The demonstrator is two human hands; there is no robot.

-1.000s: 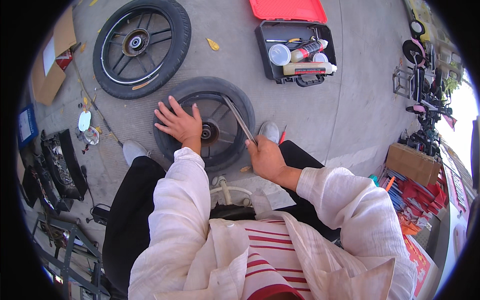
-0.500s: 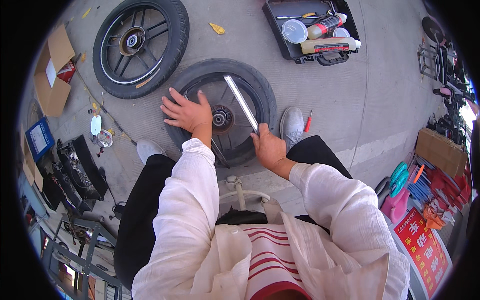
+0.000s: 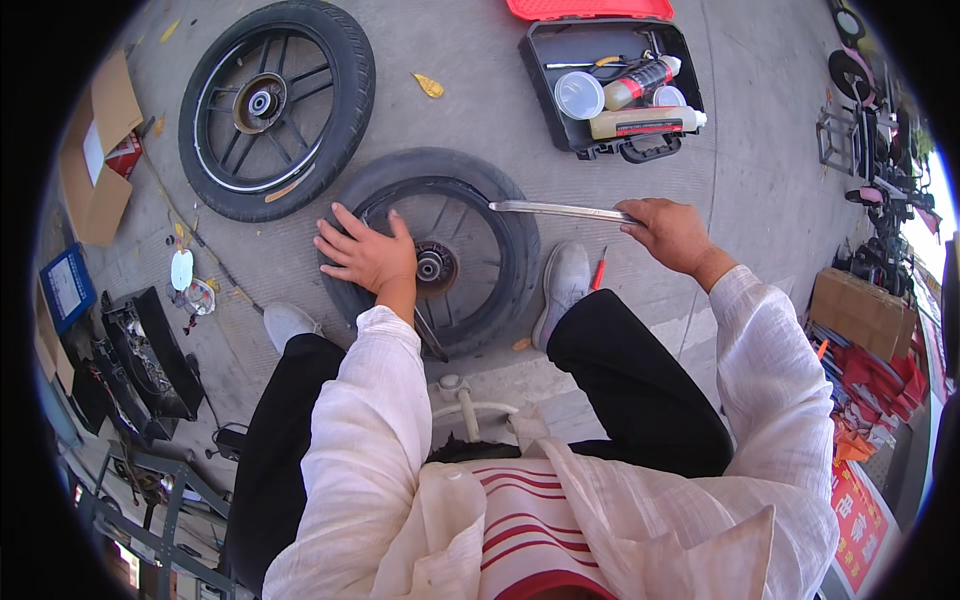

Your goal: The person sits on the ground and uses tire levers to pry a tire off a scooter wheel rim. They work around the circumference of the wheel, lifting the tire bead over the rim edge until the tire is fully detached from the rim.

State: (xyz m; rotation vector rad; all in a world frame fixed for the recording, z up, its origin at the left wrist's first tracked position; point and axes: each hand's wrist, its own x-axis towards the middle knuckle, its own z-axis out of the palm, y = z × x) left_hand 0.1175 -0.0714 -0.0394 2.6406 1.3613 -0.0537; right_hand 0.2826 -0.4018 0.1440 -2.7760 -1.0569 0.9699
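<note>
1. Wheel with dark spokes and a thick black rubber tyre (image 3: 432, 258) lies flat on the grey concrete ground (image 3: 480, 100), between the person's two pale grey shoes (image 3: 566, 285).
2. Left hand (image 3: 372, 255) is palm down over the wheel's left side, fingers spread wide. It rests there rather than wrapping round anything; whether the palm also bears on something beneath cannot be told.
3. Right hand (image 3: 668, 235), well out to the right, has its fingers curled firmly round one end of a long, slim, bright steel bar (image 3: 560, 210). The bar's far tip reaches the tyre's inner edge; contact there is unclear.
4. A second slim, dark metal bar (image 3: 430, 335) shows below the left wrist, across the wheel's near edge.
5. The wheel looks fairly heavy, its rim rigid and the tyre stiff but springy. A broad, flat palm suits steadying it; for lifting, opposite sides of the tyre seem the surest hold.
6. The steel bar looks rigid, hard to damage and smooth enough to slip in a sweaty palm. Its outer end, where the hand sits, gives the most leverage.
</note>
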